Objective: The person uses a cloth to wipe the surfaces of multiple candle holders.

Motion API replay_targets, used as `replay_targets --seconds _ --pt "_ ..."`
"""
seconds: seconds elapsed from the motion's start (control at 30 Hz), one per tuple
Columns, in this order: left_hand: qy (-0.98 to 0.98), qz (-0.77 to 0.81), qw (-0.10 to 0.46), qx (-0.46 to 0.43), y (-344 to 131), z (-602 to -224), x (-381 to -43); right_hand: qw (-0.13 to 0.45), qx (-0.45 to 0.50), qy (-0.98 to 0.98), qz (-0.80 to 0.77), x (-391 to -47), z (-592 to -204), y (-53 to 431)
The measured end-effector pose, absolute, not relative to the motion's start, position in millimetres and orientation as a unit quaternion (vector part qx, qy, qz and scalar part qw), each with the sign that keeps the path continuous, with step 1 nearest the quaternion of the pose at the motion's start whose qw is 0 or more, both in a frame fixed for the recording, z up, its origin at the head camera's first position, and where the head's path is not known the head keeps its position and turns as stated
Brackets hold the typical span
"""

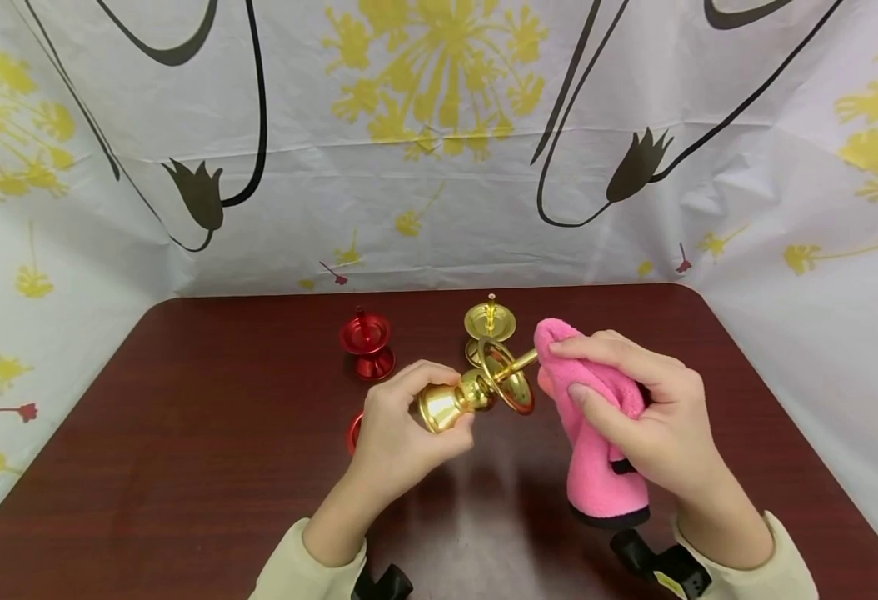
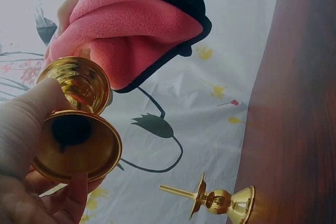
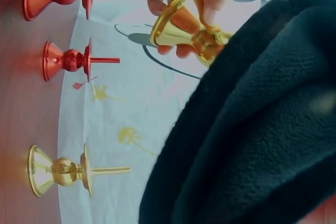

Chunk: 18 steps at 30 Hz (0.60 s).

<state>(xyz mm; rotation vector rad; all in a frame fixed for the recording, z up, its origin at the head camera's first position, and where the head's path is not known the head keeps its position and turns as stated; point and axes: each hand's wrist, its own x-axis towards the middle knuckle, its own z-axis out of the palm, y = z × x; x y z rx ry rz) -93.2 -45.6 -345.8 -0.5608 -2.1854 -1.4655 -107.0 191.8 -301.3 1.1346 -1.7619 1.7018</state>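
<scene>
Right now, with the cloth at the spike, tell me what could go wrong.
The left hand grips the raised candlestick by its base, so it might slip. The spike meets the cloth and could snag it. Any swing towards the standing gold candlestick or far red candlestick could topple it.

The left hand [image 1: 409, 429] grips a gold candleholder [image 1: 442, 407], its spike [image 1: 518, 364] pointing to two o'clock, tip hidden by the pink cloth [image 1: 596, 467] that the right hand [image 1: 656, 408] holds. From that candleholder, on the brown table [image 1: 184, 450], a red stand [image 1: 367, 340] sits at ten o'clock, a pale gold stand [image 1: 490, 323] between twelve and one.
</scene>
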Motion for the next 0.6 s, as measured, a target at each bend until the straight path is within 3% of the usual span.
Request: replay_targets --seconds 0.23,0.6 --pt "-0.794 -0.526 0.229 -0.201 -45.8 -346.4 -93.9 0.229 0.417 -0.678 0.560 -107.6 -306.7 184.4" --pt "-0.792 -0.525 0.236 -0.203 -48.2 -344.7 -93.5 0.170 0.471 -0.701 0.508 -110.6 -309.7 189.8"
